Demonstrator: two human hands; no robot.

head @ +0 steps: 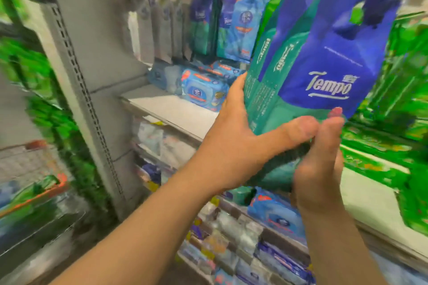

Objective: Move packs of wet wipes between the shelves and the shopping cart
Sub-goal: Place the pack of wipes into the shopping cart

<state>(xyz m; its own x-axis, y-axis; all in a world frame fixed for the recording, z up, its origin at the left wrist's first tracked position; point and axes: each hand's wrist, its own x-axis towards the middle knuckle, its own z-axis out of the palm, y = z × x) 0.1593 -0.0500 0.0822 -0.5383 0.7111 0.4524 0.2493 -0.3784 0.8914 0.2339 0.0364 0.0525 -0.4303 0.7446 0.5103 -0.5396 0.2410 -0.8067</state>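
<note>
Head view: blue-green Tempo pack (324,65)

"Tempo" on blue-green wipes pack (324,65); shelf packs' print seemingly illegible.

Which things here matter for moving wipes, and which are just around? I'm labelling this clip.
Job: Tempo pack, left hand, right hand, blue wipe packs, shelf, cart.
Around: green packs, shelf upright.
</note>
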